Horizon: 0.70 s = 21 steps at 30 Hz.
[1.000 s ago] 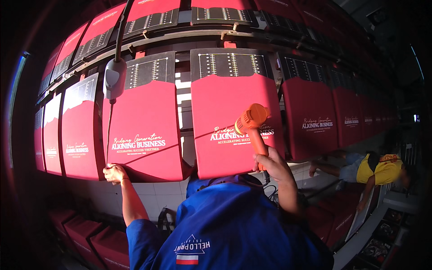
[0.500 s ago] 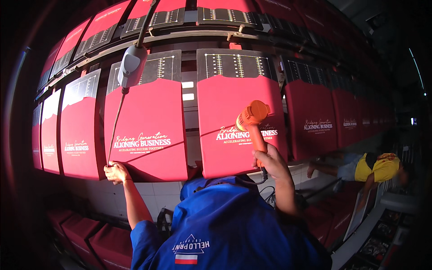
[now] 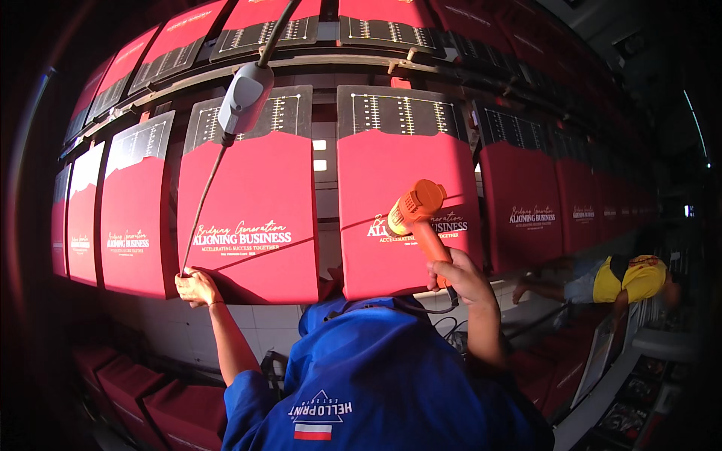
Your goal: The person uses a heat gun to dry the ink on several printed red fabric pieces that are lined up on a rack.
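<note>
Both hands are busy: my right hand (image 3: 455, 272) grips one orange heat gun (image 3: 418, 214) against a red cover (image 3: 406, 218), my left hand (image 3: 194, 286) pinches the neighbouring red cover (image 3: 252, 218) at its lower corner. One grey cable box (image 3: 244, 98) dangles above.

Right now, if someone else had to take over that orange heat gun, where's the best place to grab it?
Grip the orange heat gun by its straight handle, coming from below, where the right hand already wraps it. The handle hangs down from the round head, and the nozzle faces the red panel, so keep fingers off that front end.
</note>
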### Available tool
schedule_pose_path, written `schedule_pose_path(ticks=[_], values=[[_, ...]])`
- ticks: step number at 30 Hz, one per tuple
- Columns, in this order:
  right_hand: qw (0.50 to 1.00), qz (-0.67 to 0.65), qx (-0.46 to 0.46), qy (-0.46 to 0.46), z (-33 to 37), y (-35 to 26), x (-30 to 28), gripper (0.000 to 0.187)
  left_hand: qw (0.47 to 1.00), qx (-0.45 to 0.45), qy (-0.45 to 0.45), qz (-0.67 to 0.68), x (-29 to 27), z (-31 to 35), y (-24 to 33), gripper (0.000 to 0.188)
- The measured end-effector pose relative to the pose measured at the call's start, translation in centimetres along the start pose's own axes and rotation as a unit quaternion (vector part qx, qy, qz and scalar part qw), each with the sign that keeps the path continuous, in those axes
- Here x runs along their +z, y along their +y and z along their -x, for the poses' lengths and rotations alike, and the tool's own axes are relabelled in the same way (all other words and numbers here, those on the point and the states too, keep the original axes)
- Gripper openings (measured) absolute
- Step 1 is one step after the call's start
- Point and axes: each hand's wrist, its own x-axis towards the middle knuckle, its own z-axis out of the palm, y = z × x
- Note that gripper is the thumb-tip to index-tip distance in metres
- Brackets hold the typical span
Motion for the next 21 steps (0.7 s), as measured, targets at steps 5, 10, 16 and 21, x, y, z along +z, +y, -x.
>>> schedule_pose_path(ticks=[5,10,16,21], values=[[0.999,0.016,-0.044,0.027,-1.4,0.4,0.6,0.017,1.000,0.007,0.024,-0.010,0.5,-0.3,-0.4,0.042],[1.000,-0.014,0.013,-0.002,-0.9,-0.5,0.7,0.019,0.998,0.030,0.054,-0.010,0.8,-0.1,-0.5,0.040],[1.000,0.024,-0.004,-0.017,-1.3,-0.3,1.3,0.018,0.997,0.043,0.070,0.007,1.4,-0.1,-1.0,0.037],[1.000,0.025,-0.018,-0.007,-1.7,0.3,2.1,0.020,0.998,0.036,0.059,0.011,1.3,-0.1,-0.6,0.037]])
